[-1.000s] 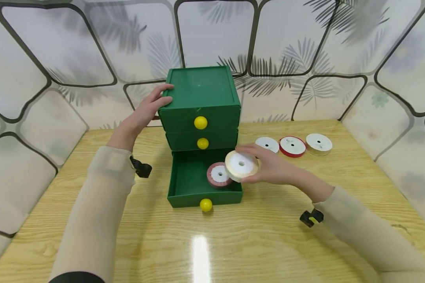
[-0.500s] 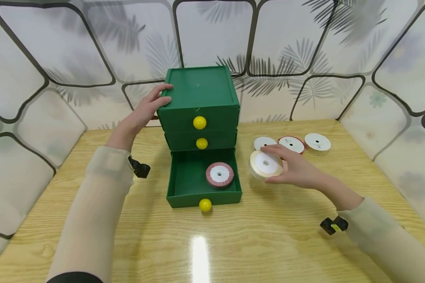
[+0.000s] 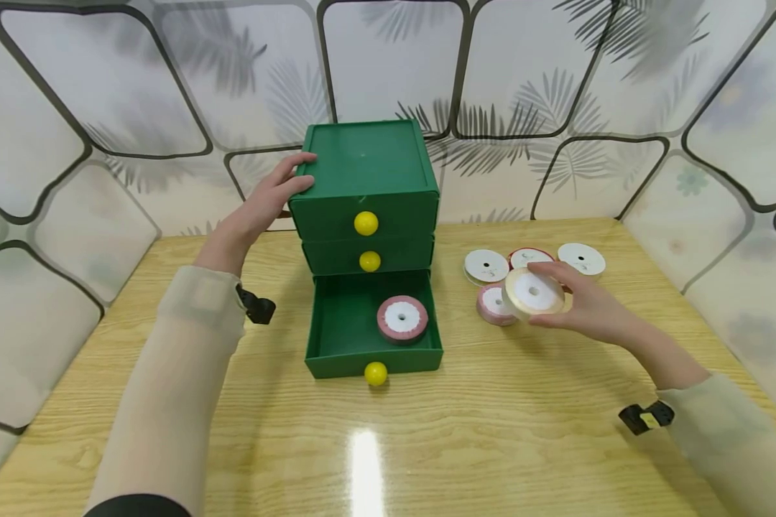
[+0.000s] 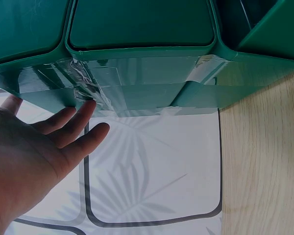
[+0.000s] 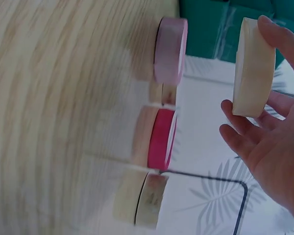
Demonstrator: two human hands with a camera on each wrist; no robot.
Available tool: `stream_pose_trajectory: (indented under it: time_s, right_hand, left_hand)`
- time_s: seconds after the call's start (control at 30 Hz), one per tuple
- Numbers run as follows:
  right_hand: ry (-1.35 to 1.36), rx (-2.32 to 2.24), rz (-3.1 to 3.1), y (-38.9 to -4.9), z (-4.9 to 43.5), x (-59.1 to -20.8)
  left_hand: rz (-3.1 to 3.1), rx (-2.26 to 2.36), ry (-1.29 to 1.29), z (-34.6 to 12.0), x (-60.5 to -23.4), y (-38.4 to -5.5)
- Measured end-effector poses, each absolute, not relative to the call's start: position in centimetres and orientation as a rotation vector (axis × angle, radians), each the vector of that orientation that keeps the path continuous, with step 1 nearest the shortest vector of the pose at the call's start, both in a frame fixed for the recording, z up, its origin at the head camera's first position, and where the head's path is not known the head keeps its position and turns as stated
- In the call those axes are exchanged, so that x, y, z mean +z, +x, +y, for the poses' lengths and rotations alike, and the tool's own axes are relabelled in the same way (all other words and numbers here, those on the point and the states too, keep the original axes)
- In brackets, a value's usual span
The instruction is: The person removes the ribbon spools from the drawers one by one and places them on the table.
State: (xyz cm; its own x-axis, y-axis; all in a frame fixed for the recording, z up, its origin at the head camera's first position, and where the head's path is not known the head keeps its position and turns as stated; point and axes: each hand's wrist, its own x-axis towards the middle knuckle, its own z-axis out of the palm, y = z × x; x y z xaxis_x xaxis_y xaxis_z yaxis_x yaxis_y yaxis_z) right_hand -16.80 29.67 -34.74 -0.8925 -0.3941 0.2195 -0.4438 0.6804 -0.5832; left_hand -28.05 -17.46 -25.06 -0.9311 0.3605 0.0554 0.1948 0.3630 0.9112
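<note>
A green drawer cabinet (image 3: 365, 159) with yellow knobs stands on the table, its bottom drawer (image 3: 339, 345) pulled out. Inside that drawer lies a dusky-pink ribbon spool (image 3: 402, 332). My left hand (image 3: 259, 208) rests at the cabinet's upper left edge, fingers extended; the left wrist view shows them against its taped side (image 4: 137, 83). Right of the drawer, my right hand (image 3: 595, 305) holds a cream ribbon spool (image 3: 524, 294) above the table, thumb and fingers on its rim. Just behind it, a pink ribbon spool (image 3: 493, 310) lies partly hidden.
Toward the back right lie a white-faced spool (image 3: 485, 266), a red-rimmed ribbon spool (image 3: 524, 255) partly covered by the right hand, and another white-faced spool (image 3: 580, 257). A patterned backdrop (image 3: 388, 64) rises behind the wooden table (image 3: 478, 431).
My right hand has carried the cream ribbon spool from over the drawer's right side out to the right, above the table. The pink spool beside it has come into view. My left hand stays put.
</note>
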Motion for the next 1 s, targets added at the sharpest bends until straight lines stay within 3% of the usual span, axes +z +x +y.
stream_pose_trajectory:
  time_s: [1.0]
  right_hand:
    - [0.505, 0.821, -3.05, -19.2, 34.7, -37.7]
  left_hand:
    - [2.456, 1.626, 0.515, -17.4, -25.1, -28.1]
